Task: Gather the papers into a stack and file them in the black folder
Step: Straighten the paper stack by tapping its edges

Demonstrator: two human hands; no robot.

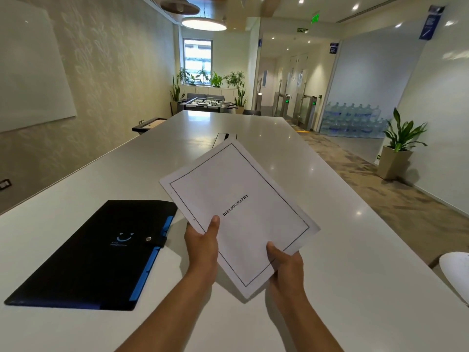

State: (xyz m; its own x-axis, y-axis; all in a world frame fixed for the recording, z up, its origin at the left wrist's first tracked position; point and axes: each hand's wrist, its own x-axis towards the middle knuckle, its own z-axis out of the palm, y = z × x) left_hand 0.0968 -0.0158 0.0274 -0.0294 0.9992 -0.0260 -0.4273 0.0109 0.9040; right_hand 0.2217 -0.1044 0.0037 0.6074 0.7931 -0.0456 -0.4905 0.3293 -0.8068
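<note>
Both hands hold a stack of white papers (241, 214) tilted above the white table; the top sheet has a black border and the word BIBLIOGRAPHY. My left hand (201, 243) grips the stack's left edge with the thumb on top. My right hand (285, 265) grips its near right corner, thumb on the sheet. The black folder (101, 255) lies closed and flat on the table to the left of the papers, with a snap strap, a blue logo and blue tabs along its right edge.
The long white table (355, 250) stretches ahead, with a cable slot (224, 138) at its middle. A white object (456, 275) shows at the right edge. A potted plant (399, 148) stands on the carpet to the right. A whiteboard hangs on the left wall.
</note>
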